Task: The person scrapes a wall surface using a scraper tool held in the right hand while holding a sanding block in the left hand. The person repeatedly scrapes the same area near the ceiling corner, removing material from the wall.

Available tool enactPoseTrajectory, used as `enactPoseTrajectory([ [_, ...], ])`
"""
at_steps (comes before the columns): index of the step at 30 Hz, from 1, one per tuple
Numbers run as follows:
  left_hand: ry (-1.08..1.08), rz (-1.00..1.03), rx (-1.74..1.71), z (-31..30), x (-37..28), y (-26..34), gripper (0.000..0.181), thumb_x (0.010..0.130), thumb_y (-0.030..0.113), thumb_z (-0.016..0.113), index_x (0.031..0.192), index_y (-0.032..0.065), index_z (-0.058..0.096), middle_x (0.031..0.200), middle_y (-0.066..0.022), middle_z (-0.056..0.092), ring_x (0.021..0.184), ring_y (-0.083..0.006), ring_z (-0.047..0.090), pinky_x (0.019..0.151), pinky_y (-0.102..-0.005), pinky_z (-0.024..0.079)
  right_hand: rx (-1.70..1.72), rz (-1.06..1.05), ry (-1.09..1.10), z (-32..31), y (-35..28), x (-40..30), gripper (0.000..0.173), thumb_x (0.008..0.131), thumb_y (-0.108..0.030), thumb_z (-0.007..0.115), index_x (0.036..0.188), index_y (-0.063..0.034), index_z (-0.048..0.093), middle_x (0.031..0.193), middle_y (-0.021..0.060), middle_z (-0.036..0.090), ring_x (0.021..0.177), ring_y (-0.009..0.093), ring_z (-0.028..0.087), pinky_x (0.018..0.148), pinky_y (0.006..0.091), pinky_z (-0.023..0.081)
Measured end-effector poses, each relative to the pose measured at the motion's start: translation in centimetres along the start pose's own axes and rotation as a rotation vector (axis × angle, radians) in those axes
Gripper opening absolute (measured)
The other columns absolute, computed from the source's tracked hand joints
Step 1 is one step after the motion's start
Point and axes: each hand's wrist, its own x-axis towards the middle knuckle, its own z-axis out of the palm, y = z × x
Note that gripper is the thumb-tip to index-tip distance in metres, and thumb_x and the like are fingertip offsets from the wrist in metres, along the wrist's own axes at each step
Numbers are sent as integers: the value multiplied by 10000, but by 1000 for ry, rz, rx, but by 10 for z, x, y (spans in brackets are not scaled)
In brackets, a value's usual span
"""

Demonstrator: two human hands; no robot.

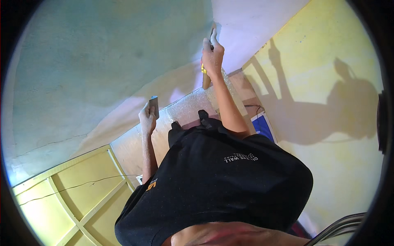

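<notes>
My left hand [148,119], pale with dust, grips a flat metal scraper blade [154,107] that stands upright, apart from the wall. Higher up, my right hand [213,58] is closed around a putty knife [212,30]. Its blade end meets the wall, beside a small damp-looking grey patch [218,28] at the edge of the white part. A yellow piece [203,69] shows under my right hand; whether it belongs to the knife's handle cannot be told. The wall [101,52] before me is coated grey-green, with a paler bare-looking band [123,113] along its lower edge.
A yellow wall [332,123] carrying my shadow rises on the right. A speckled board [194,106] lies below my hands, near a blue panel with a white frame [263,126] and a dark cable [254,106]. Yellow panelling with battens [80,224] and a thin wire [77,185] is at lower left.
</notes>
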Motion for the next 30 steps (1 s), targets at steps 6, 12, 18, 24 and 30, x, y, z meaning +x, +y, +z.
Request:
enactPoseTrajectory([
  [6, 87, -24, -70, -11, 0, 21, 199, 980, 77, 526, 1089, -76, 594, 789, -208, 611, 745, -159, 515, 706, -317, 469, 15, -36, 57, 15, 9, 2, 604, 965, -134, 588, 1529, -133, 371, 567, -19, 446, 424, 75, 428, 390, 278, 380],
  [12, -106, -10, -50, -35, 5, 32, 219, 985, 87, 545, 1104, -92, 589, 836, -217, 645, 791, -127, 498, 720, -314, 469, 24, -92, 104, 28, 14, -2, 703, 899, -85, 672, 1529, -110, 361, 568, -21, 464, 402, 81, 425, 372, 282, 378],
  [18, -160, -33, -34, -49, 9, 33, 289, 983, 114, 556, 1159, -114, 579, 859, -245, 652, 811, -128, 503, 745, -320, 474, 97, 10, 157, 32, -7, 1, 677, 894, -71, 670, 1512, -90, 395, 581, -14, 491, 401, 82, 442, 372, 288, 383],
  [24, -215, 3, -77, -52, 22, 41, 193, 979, 87, 544, 1039, -96, 552, 782, -230, 570, 805, -119, 409, 713, -312, 455, 69, 47, 109, 36, -13, -8, 694, 897, -62, 662, 1526, -102, 371, 572, -19, 473, 393, 84, 439, 368, 286, 374],
  [30, -224, 37, -197, -62, 38, 50, 166, 981, 81, 538, 1028, -78, 546, 749, -178, 511, 818, -107, 383, 705, -295, 439, 69, 15, 111, 35, -9, -5, 753, 877, -20, 663, 1543, -109, 324, 560, -21, 440, 424, 73, 393, 395, 291, 370],
])
